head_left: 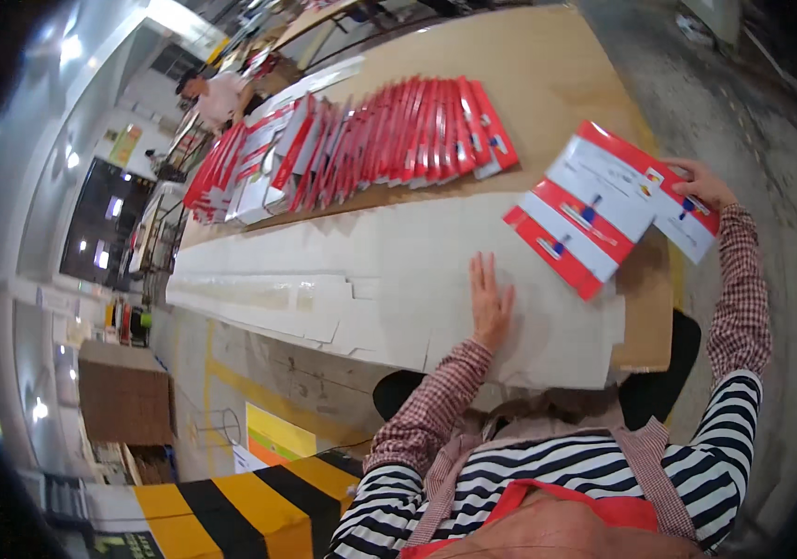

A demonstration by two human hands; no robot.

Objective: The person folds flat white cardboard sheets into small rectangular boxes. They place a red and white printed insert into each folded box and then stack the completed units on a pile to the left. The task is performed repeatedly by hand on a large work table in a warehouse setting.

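My right hand (704, 184) is at the right edge of the table, fingers closed on the edge of a small red-and-white printed packet (689, 220). Against that packet, reaching further left, lies a larger red-and-white printed packet (594, 210); whether the two are joined or only overlap, I cannot tell. My left hand (489, 306) holds nothing. Its fingers are stretched out over the pale cardboard sheet (398, 242), to the left of the packets. Further off, a long row of similar red-and-white packets (408, 135) leans in a slanting line.
Brown cardboard (510, 47) covers the far part of the table. A person (217, 101) stands beyond its far left end. On the left floor are a brown carton (123, 391) and a yellow-and-black striped barrier (231, 512). Concrete floor (697, 102) lies to the right.
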